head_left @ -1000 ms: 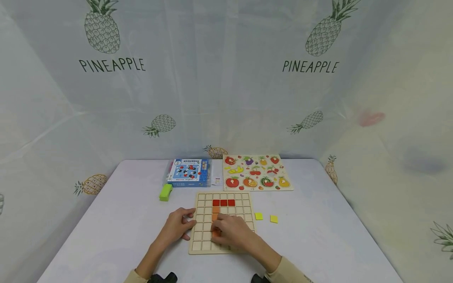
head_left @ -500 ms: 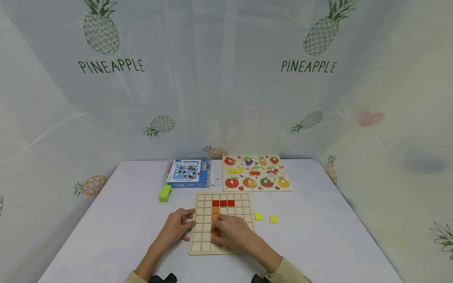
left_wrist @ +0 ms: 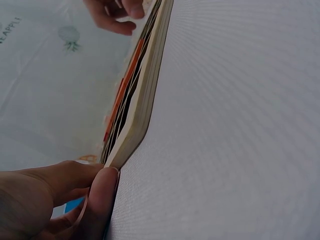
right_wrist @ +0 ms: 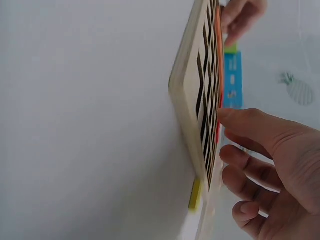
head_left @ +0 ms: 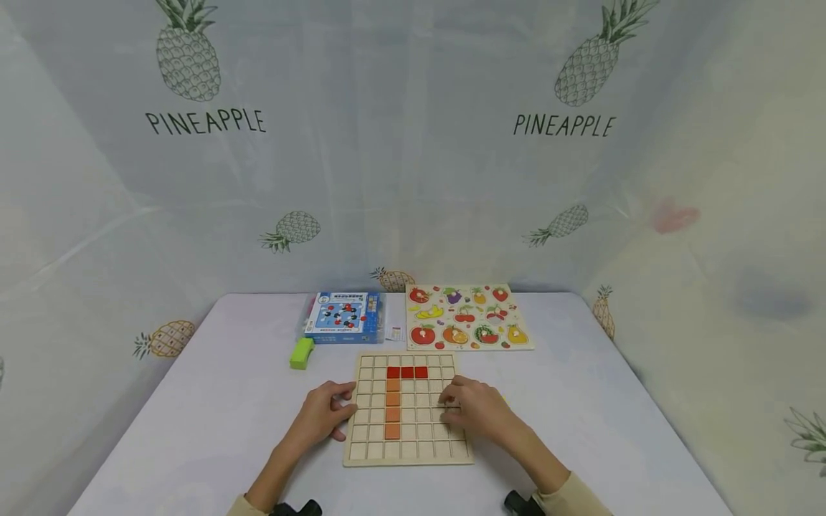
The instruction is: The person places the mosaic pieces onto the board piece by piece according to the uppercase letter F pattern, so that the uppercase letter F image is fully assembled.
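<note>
A wooden grid board [head_left: 426, 451] lies on the table in the head view. In its cells are a row of three red tiles [head_left: 407, 373] and a column of several orange tiles [head_left: 393, 415]. At the board's left edge, my left hand [head_left: 321, 413] pinches the rim between thumb and fingers, as the left wrist view shows at the board's edge [left_wrist: 142, 107]. My right hand [head_left: 479, 408] hovers over the board's right side, fingers loosely bent and holding nothing. Beside that side lies a yellow tile [right_wrist: 195, 194], mostly hidden by the right hand in the head view.
Behind the board stands a fruit puzzle board [head_left: 470, 319]. To its left lies a blue boxed set [head_left: 342, 317], with a green block [head_left: 301, 354] in front of it. A pineapple-print curtain [head_left: 413, 143] hangs behind the white table [head_left: 193, 430].
My right hand has moved from the orange column to the board's right side, uncovering the lower orange tiles and now covering the yellow tiles. My left hand stays at the left edge.
</note>
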`<state>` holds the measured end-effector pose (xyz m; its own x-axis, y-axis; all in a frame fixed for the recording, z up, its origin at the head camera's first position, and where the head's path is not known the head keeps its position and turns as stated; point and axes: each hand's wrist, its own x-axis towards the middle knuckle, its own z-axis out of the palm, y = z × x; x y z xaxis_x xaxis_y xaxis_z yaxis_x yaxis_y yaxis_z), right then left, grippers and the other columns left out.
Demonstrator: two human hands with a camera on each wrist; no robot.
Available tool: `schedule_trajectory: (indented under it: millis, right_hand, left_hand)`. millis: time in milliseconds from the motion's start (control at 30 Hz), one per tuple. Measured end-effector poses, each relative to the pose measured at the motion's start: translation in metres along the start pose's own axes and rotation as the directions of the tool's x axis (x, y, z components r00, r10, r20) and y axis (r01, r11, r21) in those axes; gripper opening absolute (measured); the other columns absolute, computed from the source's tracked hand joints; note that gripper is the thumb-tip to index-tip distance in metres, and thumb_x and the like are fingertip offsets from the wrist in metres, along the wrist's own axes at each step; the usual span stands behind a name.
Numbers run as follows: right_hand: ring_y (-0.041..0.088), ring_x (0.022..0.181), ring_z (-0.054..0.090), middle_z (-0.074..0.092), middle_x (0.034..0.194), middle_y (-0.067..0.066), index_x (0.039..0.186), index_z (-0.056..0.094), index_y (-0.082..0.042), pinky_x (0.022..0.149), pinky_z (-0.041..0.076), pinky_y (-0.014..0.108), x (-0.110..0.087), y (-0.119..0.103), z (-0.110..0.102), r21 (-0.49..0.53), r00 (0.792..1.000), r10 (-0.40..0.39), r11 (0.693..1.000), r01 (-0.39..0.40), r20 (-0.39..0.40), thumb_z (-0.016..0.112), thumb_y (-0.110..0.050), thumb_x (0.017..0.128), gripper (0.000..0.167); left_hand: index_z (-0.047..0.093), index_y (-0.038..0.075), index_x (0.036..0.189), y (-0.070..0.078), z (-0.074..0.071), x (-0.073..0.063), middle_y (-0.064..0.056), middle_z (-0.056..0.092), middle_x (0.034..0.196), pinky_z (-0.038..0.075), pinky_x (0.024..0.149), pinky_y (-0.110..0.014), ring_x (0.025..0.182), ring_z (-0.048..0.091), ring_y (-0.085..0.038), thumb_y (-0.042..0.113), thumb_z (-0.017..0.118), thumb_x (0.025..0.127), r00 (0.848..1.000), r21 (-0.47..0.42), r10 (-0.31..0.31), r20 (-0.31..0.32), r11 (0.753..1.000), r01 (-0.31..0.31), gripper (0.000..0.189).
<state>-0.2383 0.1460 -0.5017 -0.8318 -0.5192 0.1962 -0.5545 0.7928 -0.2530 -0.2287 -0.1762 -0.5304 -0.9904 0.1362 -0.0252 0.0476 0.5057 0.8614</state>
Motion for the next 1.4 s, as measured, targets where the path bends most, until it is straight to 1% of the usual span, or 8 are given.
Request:
schedule_trajectory:
  millis: [100, 200, 367, 567, 800, 1000, 1233, 1400]
  right_hand:
    - [0.003, 0.073, 0.054, 0.063, 0.090, -0.010, 0.093, 0.074, -0.020, 0.060, 0.050, 0.021, -0.006, 0.015, -0.005, 0.009, 0.998, 0.069, 0.998, -0.069, -0.003, 0.081, -0.030, 0.078, 0.019]
    - [0.005, 0.075, 0.055, 0.063, 0.091, -0.010, 0.093, 0.075, -0.020, 0.064, 0.052, 0.024, -0.009, 0.026, -0.009, 0.001, 0.992, 0.129, 0.992, -0.129, -0.003, 0.082, -0.030, 0.076, 0.021]
    - [0.011, 0.083, 0.061, 0.065, 0.094, -0.007, 0.096, 0.076, -0.018, 0.070, 0.056, 0.032, -0.011, 0.039, -0.011, -0.005, 0.984, 0.179, 0.984, -0.179, 0.007, 0.085, -0.026, 0.075, 0.025]
    - [0.012, 0.086, 0.063, 0.066, 0.096, -0.006, 0.099, 0.076, -0.016, 0.071, 0.058, 0.032, -0.011, 0.046, -0.010, 0.003, 0.986, 0.165, 0.986, -0.165, 0.008, 0.084, -0.023, 0.075, 0.026]
    - [0.012, 0.087, 0.064, 0.067, 0.095, -0.007, 0.093, 0.077, -0.017, 0.073, 0.060, 0.032, -0.011, 0.047, -0.009, 0.028, 0.987, 0.157, 0.987, -0.158, 0.026, 0.083, -0.020, 0.077, 0.018]
    - [0.011, 0.086, 0.063, 0.067, 0.094, -0.007, 0.092, 0.077, -0.017, 0.072, 0.060, 0.031, -0.009, 0.048, -0.007, 0.020, 0.986, 0.166, 0.986, -0.166, 0.023, 0.083, -0.020, 0.076, 0.017]
    - [0.009, 0.083, 0.062, 0.068, 0.092, -0.008, 0.091, 0.076, -0.017, 0.071, 0.059, 0.029, -0.008, 0.048, -0.008, 0.018, 0.988, 0.153, 0.988, -0.153, 0.015, 0.083, -0.020, 0.076, 0.017]
    - [0.008, 0.080, 0.061, 0.069, 0.090, -0.007, 0.091, 0.076, -0.016, 0.067, 0.057, 0.025, -0.009, 0.050, -0.008, 0.021, 0.988, 0.147, 0.989, -0.148, 0.037, 0.084, -0.021, 0.075, 0.019]
  left_hand:
    - [0.059, -0.001, 0.133, -0.001, 0.000, 0.000, -0.009, 0.057, 0.100, 0.057, 0.042, -0.029, 0.060, 0.060, -0.013, 0.003, 0.072, 0.085, 1.000, -0.004, -0.003, 0.003, 1.000, 0.003, 0.049]
    - [0.059, -0.001, 0.133, -0.002, 0.000, -0.001, -0.009, 0.058, 0.101, 0.058, 0.042, -0.029, 0.060, 0.060, -0.014, 0.003, 0.072, 0.085, 1.000, -0.010, -0.005, 0.008, 1.000, 0.005, 0.049]
    - [0.058, -0.001, 0.133, -0.004, 0.001, 0.000, -0.009, 0.057, 0.101, 0.058, 0.043, -0.029, 0.059, 0.060, -0.013, 0.003, 0.072, 0.085, 1.000, -0.007, -0.008, 0.011, 1.000, 0.008, 0.050]
    - [0.058, -0.001, 0.134, -0.005, 0.001, 0.000, -0.009, 0.058, 0.101, 0.058, 0.043, -0.029, 0.059, 0.060, -0.013, 0.004, 0.073, 0.085, 1.000, -0.004, -0.006, 0.011, 1.000, 0.006, 0.051]
    - [0.058, -0.001, 0.134, -0.005, 0.001, 0.000, -0.009, 0.058, 0.101, 0.058, 0.043, -0.028, 0.060, 0.059, -0.013, 0.005, 0.073, 0.085, 1.000, 0.000, 0.001, 0.017, 1.000, -0.001, 0.051]
    - [0.058, -0.001, 0.134, -0.005, 0.001, 0.001, -0.008, 0.058, 0.101, 0.058, 0.043, -0.028, 0.060, 0.059, -0.013, 0.004, 0.073, 0.085, 1.000, 0.002, 0.003, 0.013, 1.000, -0.003, 0.051]
    - [0.058, -0.001, 0.133, -0.003, 0.000, 0.001, -0.009, 0.058, 0.102, 0.058, 0.043, -0.029, 0.061, 0.059, -0.013, 0.004, 0.073, 0.085, 1.000, -0.005, 0.004, 0.008, 1.000, -0.004, 0.051]
    - [0.057, -0.002, 0.134, -0.004, 0.000, -0.001, -0.010, 0.058, 0.102, 0.058, 0.043, -0.030, 0.059, 0.060, -0.013, 0.005, 0.072, 0.086, 1.000, -0.021, 0.010, 0.019, 1.000, -0.009, 0.051]
